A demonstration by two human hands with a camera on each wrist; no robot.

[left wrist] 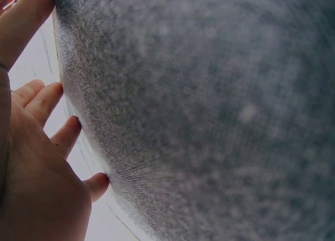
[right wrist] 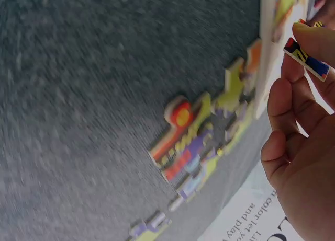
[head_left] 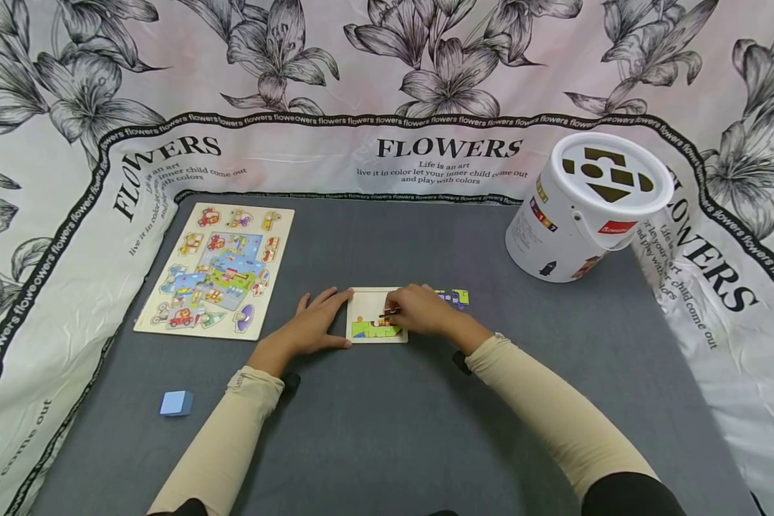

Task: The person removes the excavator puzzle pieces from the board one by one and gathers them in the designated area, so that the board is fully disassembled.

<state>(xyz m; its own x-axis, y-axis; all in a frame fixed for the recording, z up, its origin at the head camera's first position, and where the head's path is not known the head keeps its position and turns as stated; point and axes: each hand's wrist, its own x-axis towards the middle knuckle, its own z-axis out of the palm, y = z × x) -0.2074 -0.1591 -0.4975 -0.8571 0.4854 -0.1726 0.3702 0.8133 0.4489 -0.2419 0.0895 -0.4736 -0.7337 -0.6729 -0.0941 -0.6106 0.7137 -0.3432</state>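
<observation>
Left hand (head_left: 312,322) was observed with its fingers extended and spread, grasping nothing; thumb and index fingertip touched the left edge of a small puzzle board (head_left: 369,302). Right hand (head_left: 422,309), above the board's right part, held a puzzle piece (right wrist: 306,60) pinched between thumb and finger, the remaining fingers curled; black, yellow, blue and red print was noted on that piece in the right wrist view, part of it being hidden by the thumb. On the board, fitted pieces (head_left: 369,330), chiefly green with some orange, occupied the lower portion, while the upper portion showed plain pale wood. Loose pieces (head_left: 454,297) lay on the grey counter (head_left: 374,430) just beyond the board's right side, partly obscured by the right hand in the head view. Well to the left lay a larger picture board (head_left: 274,269), printed with vehicles around a coloured central scene. Nearer the person, below that board, a light blue block (head_left: 176,403) was recorded. A white bucket (head_left: 538,229), its lid pierced with shaped openings, stood at the far right. Flower-printed sheeting (head_left: 309,161) bordered the counter at the back and sides.
</observation>
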